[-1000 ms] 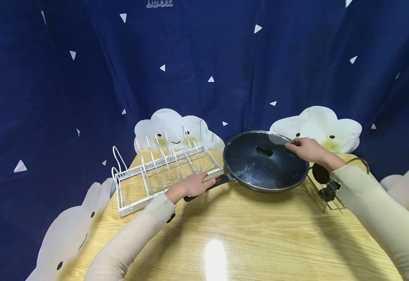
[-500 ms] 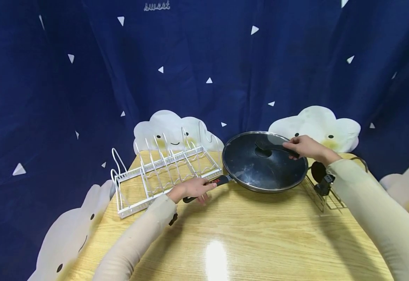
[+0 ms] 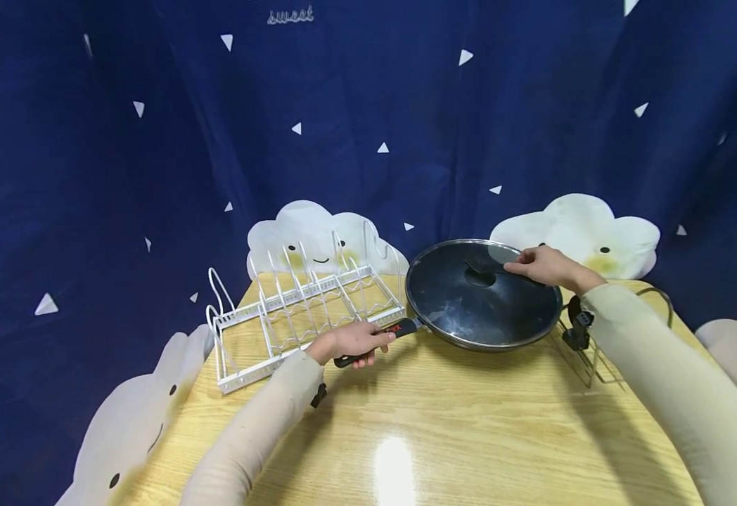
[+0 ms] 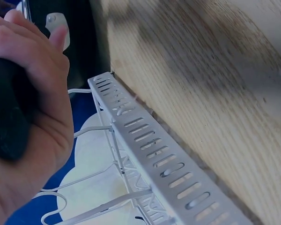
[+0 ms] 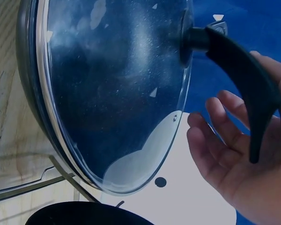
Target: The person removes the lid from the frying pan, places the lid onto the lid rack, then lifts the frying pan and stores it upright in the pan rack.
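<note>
Backdrop: a dark blue curtain point(image 3: 368, 126) printed with small white triangles and smiling white clouds hangs behind a light wooden table point(image 3: 444, 422).
Left hand: the left hand point(image 3: 349, 342) has its fingers curled tight round the black pan handle point(image 3: 377, 339); the left wrist view shows the fist closed on it, thumb point(image 4: 58, 37) on top.
Pan handle: it runs from the fist up and right to the rim of the pan, the hand sitting at its outer end.
Right hand: the right hand point(image 3: 542, 265) rests on the long black lid handle point(image 3: 491, 268); in the right wrist view the fingers point(image 5: 215, 136) are loosely bent under the handle point(image 5: 243, 75), not clamped, with the palm against its far end.
Pan: the dark pan point(image 3: 484, 299) stands on the table between the two hands, its steel rim facing the viewer.
Lid: the glass lid point(image 3: 457, 281) sits on the pan; in the right wrist view point(image 5: 126, 93) it is tilted steeply in the frame.
Rack: a white wire rack point(image 3: 299, 309) stands on the table just left of the pan, close beside the left hand.
Wire stand: another metal wire stand point(image 3: 586, 355) lies by the right sleeve, behind the pan's right edge.
</note>
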A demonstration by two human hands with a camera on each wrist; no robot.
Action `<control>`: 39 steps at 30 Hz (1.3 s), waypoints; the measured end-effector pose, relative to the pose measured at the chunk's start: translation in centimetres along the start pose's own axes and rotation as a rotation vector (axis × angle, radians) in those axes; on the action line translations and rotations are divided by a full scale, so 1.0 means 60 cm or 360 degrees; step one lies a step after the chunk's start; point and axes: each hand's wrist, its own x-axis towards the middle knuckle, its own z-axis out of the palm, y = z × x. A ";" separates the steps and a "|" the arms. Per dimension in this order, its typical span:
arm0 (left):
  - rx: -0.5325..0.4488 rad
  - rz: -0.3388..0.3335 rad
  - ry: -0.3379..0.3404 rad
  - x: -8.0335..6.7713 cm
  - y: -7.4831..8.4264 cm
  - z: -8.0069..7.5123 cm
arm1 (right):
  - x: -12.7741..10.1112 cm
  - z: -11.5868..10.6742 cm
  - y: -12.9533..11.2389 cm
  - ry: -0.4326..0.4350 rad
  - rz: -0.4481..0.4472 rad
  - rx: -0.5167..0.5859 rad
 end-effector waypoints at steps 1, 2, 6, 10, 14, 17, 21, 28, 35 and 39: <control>0.0013 0.0005 0.0008 0.000 0.000 0.001 | 0.001 0.000 0.002 -0.0017 0.0008 0.0004; 0.0028 0.0009 0.0018 0.000 -0.001 0.002 | 0.002 0.000 0.004 -0.0034 0.0022 0.0012; 0.0074 0.0016 0.0054 -0.002 -0.001 0.003 | 0.009 0.002 0.012 -0.0127 0.0073 0.0071; 0.0115 0.0018 0.0070 -0.004 -0.001 0.001 | 0.016 0.006 0.021 -0.0261 0.0099 0.0240; 0.0142 0.0020 0.0081 -0.004 0.001 -0.001 | 0.019 0.009 0.030 -0.0386 0.0083 0.0461; 0.0144 0.0022 0.0080 -0.004 0.000 -0.001 | 0.019 0.010 0.032 -0.0466 0.0058 0.0561; 0.0135 0.0019 0.0073 -0.004 -0.001 0.000 | 0.020 0.009 0.031 -0.0571 0.0063 0.0689; 0.0124 0.0055 0.0103 -0.004 -0.001 0.002 | 0.028 0.003 0.029 -0.0799 0.0215 0.0856; 0.0130 0.0054 0.0106 -0.007 0.001 0.005 | 0.025 0.004 0.030 -0.0873 0.0272 0.1017; 0.0123 0.0065 0.0107 -0.008 0.001 0.004 | 0.024 0.004 0.031 -0.0912 0.0283 0.1178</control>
